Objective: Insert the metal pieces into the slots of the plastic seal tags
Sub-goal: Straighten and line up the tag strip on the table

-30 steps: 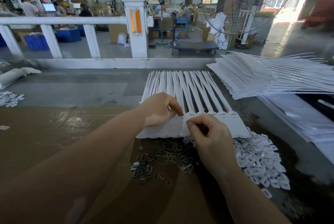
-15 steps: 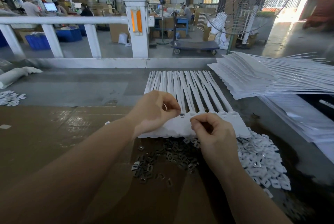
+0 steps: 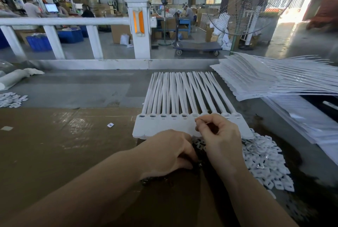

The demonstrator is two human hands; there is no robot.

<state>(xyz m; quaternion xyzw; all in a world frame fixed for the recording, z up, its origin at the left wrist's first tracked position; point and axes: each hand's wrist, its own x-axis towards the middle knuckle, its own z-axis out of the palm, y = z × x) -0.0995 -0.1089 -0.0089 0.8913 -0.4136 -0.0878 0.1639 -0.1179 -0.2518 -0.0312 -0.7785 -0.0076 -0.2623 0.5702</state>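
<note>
A strip of white plastic seal tags (image 3: 164, 129) lies flat on the table, with its tails pointing away from me. The left several slots (image 3: 163, 116) show dark metal inside. My right hand (image 3: 221, 138) hovers over the strip's right half, thumb and forefinger pinched together at a slot. Whatever they pinch is too small to see clearly, probably a metal piece. My left hand (image 3: 168, 153) rests knuckles-up on the pile of metal pieces (image 3: 199, 144) just below the strip. Its fingers curl down into the pile and the tips are hidden.
A heap of small white plastic caps (image 3: 265, 164) lies right of my hands. Stacked tag sheets (image 3: 256, 82) fill the back right. Brown cardboard (image 3: 54, 144) covers the near table, with one stray cap (image 3: 110, 125) on it. More white pieces (image 3: 11, 98) lie far left.
My left hand has left the strip's slots and dropped down onto the metal pile. My right hand has stayed near the strip, shifting slightly right.
</note>
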